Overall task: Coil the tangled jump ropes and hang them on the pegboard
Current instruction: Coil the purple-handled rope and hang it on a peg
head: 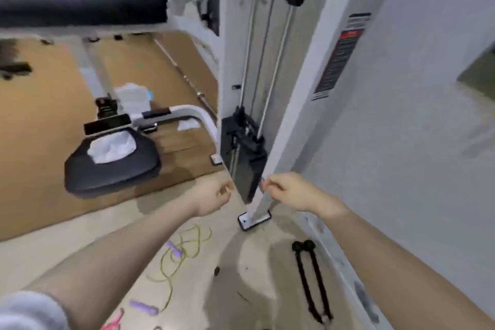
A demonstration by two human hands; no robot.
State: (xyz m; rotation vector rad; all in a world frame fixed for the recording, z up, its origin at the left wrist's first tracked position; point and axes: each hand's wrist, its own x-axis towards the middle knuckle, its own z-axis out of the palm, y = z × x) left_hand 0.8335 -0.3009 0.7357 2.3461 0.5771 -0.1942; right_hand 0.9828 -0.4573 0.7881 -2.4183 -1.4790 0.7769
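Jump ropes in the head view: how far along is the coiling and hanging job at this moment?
Nothing looks done. The yellow-green cord jump rope with purple handles lies loose on the pale floor, and the black rope with ball-ended handles lies by the grey wall. A pink item shows at the bottom edge. The left hand and right hand hold no rope I can see. No pegboard is visible. All coiling and hanging remains.

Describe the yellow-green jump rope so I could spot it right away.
Start at the white machine post's foot plate on the pale floor, then look down and left. The yellow-green jump rope sprawls there in loose loops under the left hand. Its lilac handles set it apart from the black rope lying straight by the wall.
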